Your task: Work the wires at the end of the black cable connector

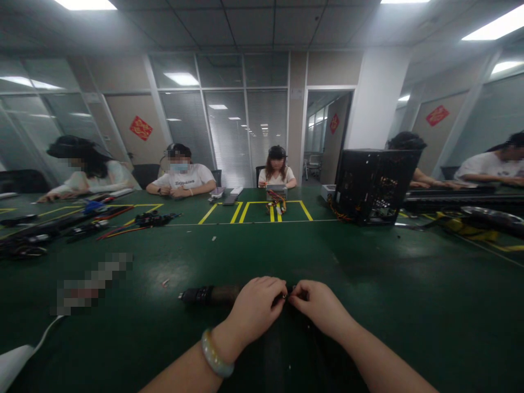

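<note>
My left hand (256, 308) and my right hand (317, 305) meet at the near edge of the green table (262, 256), fingers curled and pinched together on a small dark part (287, 296) between them. A dark tool with a black tip (208, 295) lies on the table and runs under my left hand, pointing left. A pale bangle sits on my left wrist. What the dark part is I cannot make out. A dark object lies below my hands, near my body.
Several other people sit around the far and side edges of the table. A black computer case (374, 185) stands at the right. Cables and dark parts (94, 221) lie at the left, a small unit with wires (277, 197) sits inside yellow tape marks.
</note>
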